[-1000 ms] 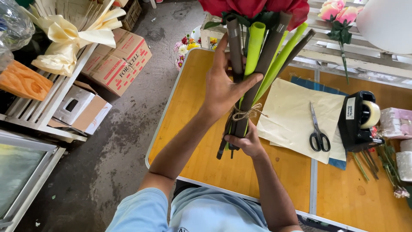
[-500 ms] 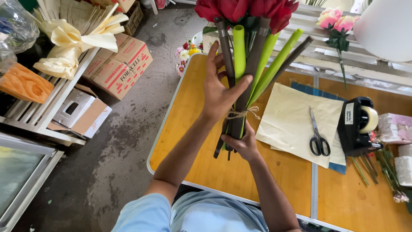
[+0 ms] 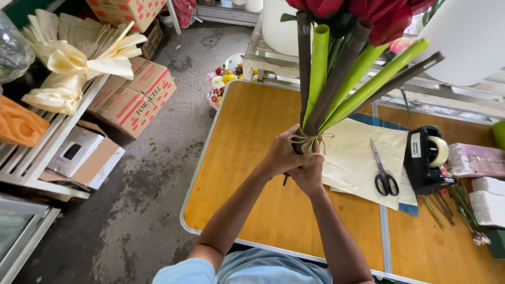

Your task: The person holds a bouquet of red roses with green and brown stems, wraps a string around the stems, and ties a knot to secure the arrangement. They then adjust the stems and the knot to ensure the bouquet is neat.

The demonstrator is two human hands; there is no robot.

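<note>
Nearest the viewer, a person in a light blue shirt (image 3: 247, 271) stretches both bare arms out over a wooden bench (image 3: 247, 158) with a pale metal edge. The left hand (image 3: 281, 152) and the right hand (image 3: 309, 171) meet above the middle of the bench, fingers curled and pressed together around the lower end of a bouquet (image 3: 336, 79). Both hands are closed tight on the stems, just below a knot of tan twine (image 3: 310, 139) that binds them. From the hands the bouquet rises upright and fans out away from the viewer: stems wrapped in bright green and dark brown paper, topped by red flowers (image 3: 379, 13) at the far edge of the view. Just right of the hands, a sheet of cream paper (image 3: 352, 163) lies flat on the bench, with black-handled scissors (image 3: 384, 173) on top of it. Further right stand a black tape holder (image 3: 426, 158) and some white blocks (image 3: 486, 202). On the grey floor (image 3: 131, 210) to the left are cardboard boxes (image 3: 134, 100), and beyond them a shelf holding cream paper bows (image 3: 73, 63). At the far end of the bench sits a small bunch of mixed flowers (image 3: 223, 81).
</note>
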